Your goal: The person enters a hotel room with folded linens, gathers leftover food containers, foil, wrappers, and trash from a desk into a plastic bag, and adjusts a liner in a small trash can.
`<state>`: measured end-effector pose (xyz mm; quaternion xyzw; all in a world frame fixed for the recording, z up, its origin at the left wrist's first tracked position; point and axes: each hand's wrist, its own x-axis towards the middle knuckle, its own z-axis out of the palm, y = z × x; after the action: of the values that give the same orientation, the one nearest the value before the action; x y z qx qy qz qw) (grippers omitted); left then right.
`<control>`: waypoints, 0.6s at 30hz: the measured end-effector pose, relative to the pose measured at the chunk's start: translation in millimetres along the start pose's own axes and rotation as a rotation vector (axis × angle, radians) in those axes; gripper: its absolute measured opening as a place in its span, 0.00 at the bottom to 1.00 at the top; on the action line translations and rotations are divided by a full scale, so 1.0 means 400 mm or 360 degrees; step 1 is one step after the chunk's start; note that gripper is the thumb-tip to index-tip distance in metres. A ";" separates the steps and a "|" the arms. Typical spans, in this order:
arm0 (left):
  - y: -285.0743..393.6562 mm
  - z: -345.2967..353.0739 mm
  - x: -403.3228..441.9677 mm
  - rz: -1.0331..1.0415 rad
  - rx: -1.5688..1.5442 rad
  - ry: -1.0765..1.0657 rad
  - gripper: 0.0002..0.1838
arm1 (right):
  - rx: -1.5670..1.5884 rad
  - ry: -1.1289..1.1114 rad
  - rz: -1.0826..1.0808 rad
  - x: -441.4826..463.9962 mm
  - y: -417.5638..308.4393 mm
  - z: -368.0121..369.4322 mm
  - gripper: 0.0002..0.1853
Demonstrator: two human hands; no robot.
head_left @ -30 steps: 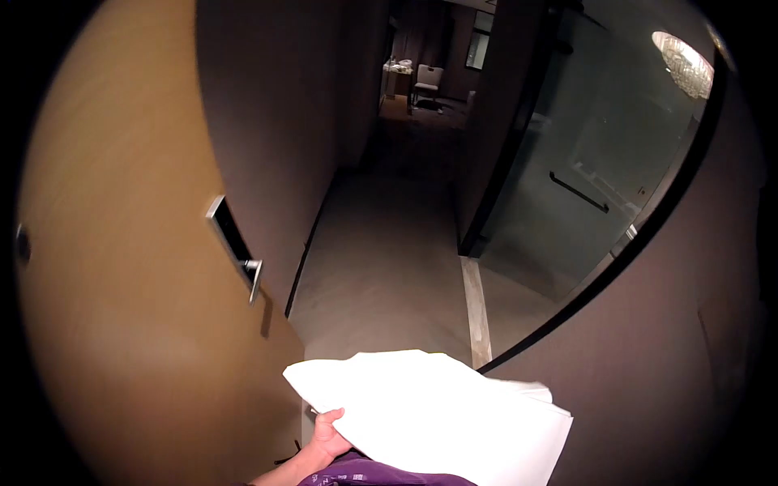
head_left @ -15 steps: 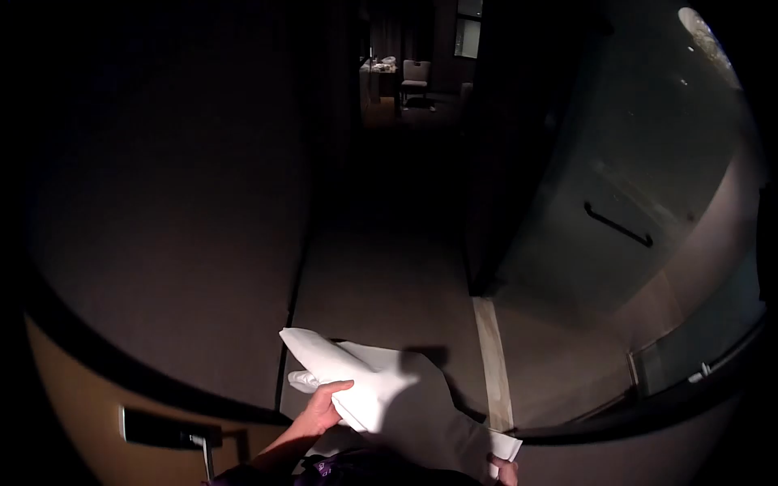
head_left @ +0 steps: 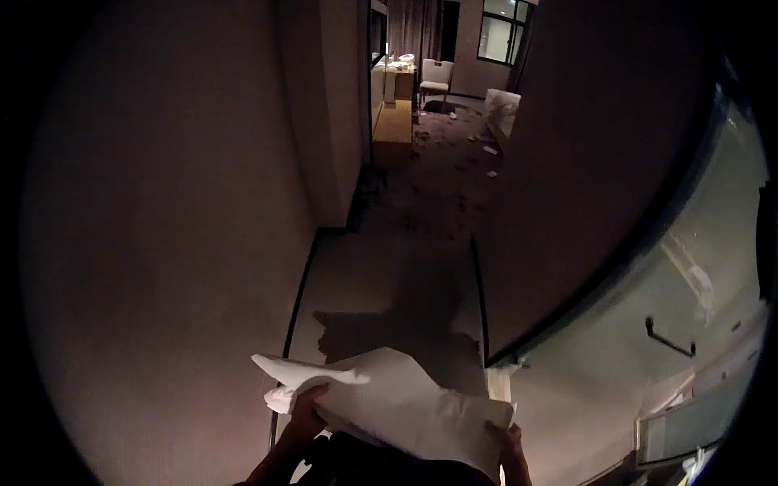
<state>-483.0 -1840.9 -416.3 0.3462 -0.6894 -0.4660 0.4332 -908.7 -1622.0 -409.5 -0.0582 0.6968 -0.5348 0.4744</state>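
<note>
A bundle of folded white bed linen (head_left: 389,397) spreads across the bottom middle of the head view, in front of my body. Its left end sticks up in a pointed fold, and I cannot tell whether it is a sheet or a cover. My left hand (head_left: 308,409) grips its near left edge, fingers partly behind the cloth. At the right end, my right hand (head_left: 507,441) is closed on the edge, thumb on top.
A narrow corridor runs ahead between the left wall (head_left: 162,243) and the right wall (head_left: 567,170). Beyond are a chair (head_left: 437,74), a wooden desk (head_left: 394,121) and small scraps on the carpet. A glass door with a black handle (head_left: 671,338) stands at right.
I have moved forward along the corridor, and the room beyond looks nearer and brighter. The door handle has shifted right and down. Both hands still hold the linen.
</note>
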 end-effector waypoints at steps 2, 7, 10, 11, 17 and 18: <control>-0.025 -0.013 0.172 0.0226 0.0457 0.0111 0.37 | 0.0014 0.0094 0.0078 0.167 0.040 0.043 0.23; -0.024 0.007 0.642 -0.0293 -0.0169 -0.0139 0.34 | 0.0342 -0.0130 0.0165 0.308 -0.208 0.201 0.27; -0.098 0.039 0.877 0.0223 0.0308 -0.0306 0.32 | 0.0338 -0.0090 0.0220 0.414 -0.321 0.278 0.27; -0.155 0.069 0.970 0.0146 -0.0015 -0.0366 0.32 | 0.0338 -0.0073 0.0246 0.471 -0.357 0.294 0.27; -0.436 0.231 1.441 -0.0210 -0.0338 -0.0426 0.30 | 0.0316 -0.0069 0.0372 0.862 -0.480 0.393 0.27; -0.489 0.259 1.510 -0.0393 -0.0468 -0.0439 0.29 | 0.0314 -0.0062 0.0357 0.947 -0.518 0.409 0.27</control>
<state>-796.2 -2401.3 -454.4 0.2941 -0.6192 -0.6537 0.3206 -1084.4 -2045.1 -466.8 0.0565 0.6337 -0.5431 0.5479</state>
